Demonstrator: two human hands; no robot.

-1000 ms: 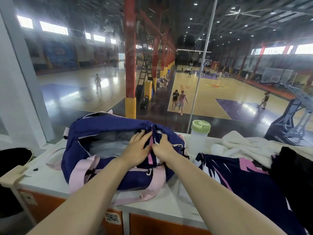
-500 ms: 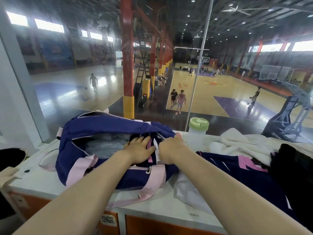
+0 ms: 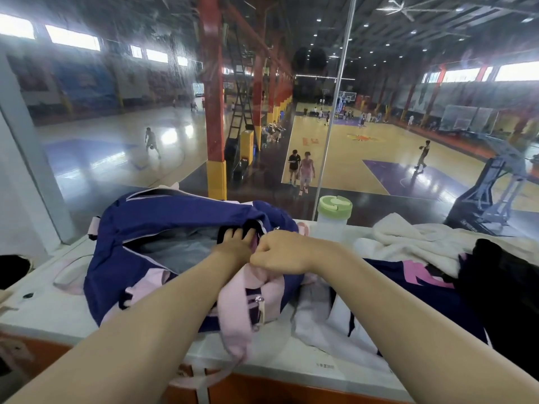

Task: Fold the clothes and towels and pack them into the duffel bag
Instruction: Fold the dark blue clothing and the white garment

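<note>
Left hand: the left hand (image 3: 234,249) lies at the right end of the duffel bag's opening, fingers straight and spread, their tips pressed on something dark just inside the mouth.
Right hand: the right hand (image 3: 281,252) is curled tight, touching the left hand's side, and pinches the bag's fabric by the zip end; exactly what it holds between the fingers is hidden.
Duffel bag: the duffel bag (image 3: 151,228), navy with pink trim, sits on the table's left half, under both hands, its top gaping and grey lining showing. A pink strap (image 3: 237,325) hangs from it over the table's front edge.
Jersey: a navy jersey (image 3: 408,287) with pink and white markings lies flat just right of the bag, beneath the right forearm.
Towel: a white towel (image 3: 414,243) is bunched along the table's far edge, behind the jersey.
Dark garment: a black garment (image 3: 507,287) is heaped at the right edge.
Bottle: a translucent bottle (image 3: 332,220) with a green lid stands at the far edge, between bag and towel.
Table: the white table (image 3: 49,313) stands against a glass wall.
</note>
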